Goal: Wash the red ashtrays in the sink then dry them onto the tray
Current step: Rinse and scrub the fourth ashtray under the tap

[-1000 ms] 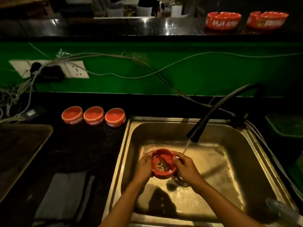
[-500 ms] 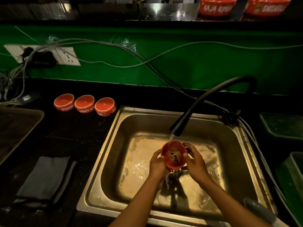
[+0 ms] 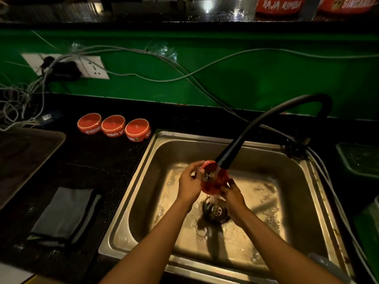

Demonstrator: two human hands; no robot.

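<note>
Both bare forearms reach in from the near edge and converge toward the middle. The left hand (image 3: 189, 186) is raised, back toward the camera, fingers curled over the upper left rim of what it grips. The right hand (image 3: 232, 194) sits slightly lower and nearer, fingers pinching from the lower right.

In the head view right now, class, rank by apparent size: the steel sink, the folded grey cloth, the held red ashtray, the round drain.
1. Steel sink
2. Folded grey cloth
3. Held red ashtray
4. Round drain

The ashtray and drain look close, and the ashtray sits nearer the camera.
</note>
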